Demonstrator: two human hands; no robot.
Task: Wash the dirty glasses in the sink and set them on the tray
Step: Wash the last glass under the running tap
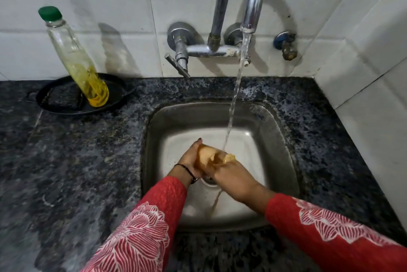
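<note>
Well left of the left hand [190,161], no writing could be read on a green-capped clear bottle [76,60]. That hand was curled round the base of a clear, amber-stained drinking glass [205,154], held between both hands over the steel sink [280,135]. The right hand [231,176] was closed on its mouth end. Wet, it was judged slippery and fragile, best gripped round the body.

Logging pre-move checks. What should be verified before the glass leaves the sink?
1. Grip: left hand and right hand both hold the glass: ok.
2. Water lands on the glass: ok.
3. Rinsed clean: yellowish runoff falls below the hands: not ok.
4. Free spot on the tray: only a black dish with a bottle and pad shows: cannot tell.
5. Tap off: running: not ok.
</note>
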